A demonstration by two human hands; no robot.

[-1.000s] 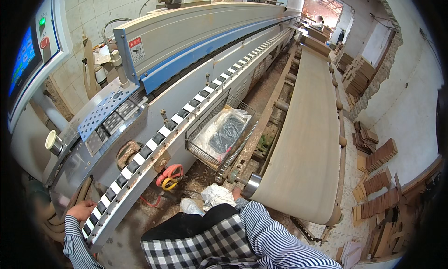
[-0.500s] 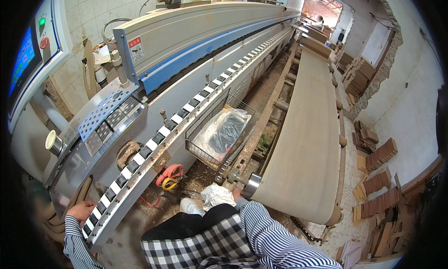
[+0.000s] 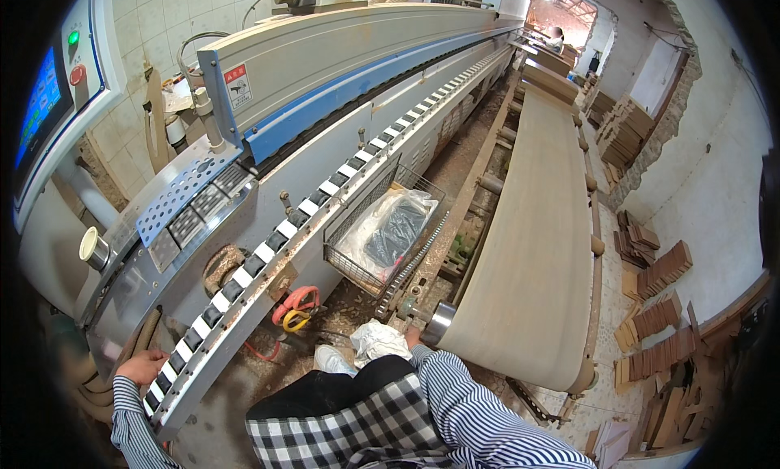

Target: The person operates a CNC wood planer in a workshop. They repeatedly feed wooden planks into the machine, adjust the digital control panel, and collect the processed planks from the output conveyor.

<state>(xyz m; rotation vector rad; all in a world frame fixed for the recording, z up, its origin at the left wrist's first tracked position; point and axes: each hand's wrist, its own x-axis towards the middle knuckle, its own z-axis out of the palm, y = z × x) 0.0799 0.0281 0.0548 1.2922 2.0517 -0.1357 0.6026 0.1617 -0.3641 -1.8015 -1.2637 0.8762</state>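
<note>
Worker's station between a roller rail [image 3: 231, 291] and a broad conveyor belt [image 3: 528, 266], seen from above; the step in hand is judged to be a standing-by at the machine, both hands low and neither visibly lifting a workpiece; a move from this posture would call for drawing the left fingers clear of the rollers and freeing the right hand [image 3: 413, 337] from beside the belt's end. The left hand [image 3: 142, 366] lies against the outer side of the rail's near end, its fingers bent toward the edge; whether they grip it or merely rest there cannot be told; the right hand is beside the bright steel drum [image 3: 439, 323], its fingers largely hidden, so their state, too, cannot be told. The rail, at the person's left, is a pale, narrow beam carrying alternating black and white segments, stained brown along its side; it runs obliquely away, beside the grey machine [image 3: 325, 67]; the belt, at the right, is smooth, greyish brown and faintly streaked lengthwise; between them are a wire basket [image 3: 351, 267] and a white cloth [image 3: 379, 341].
</note>
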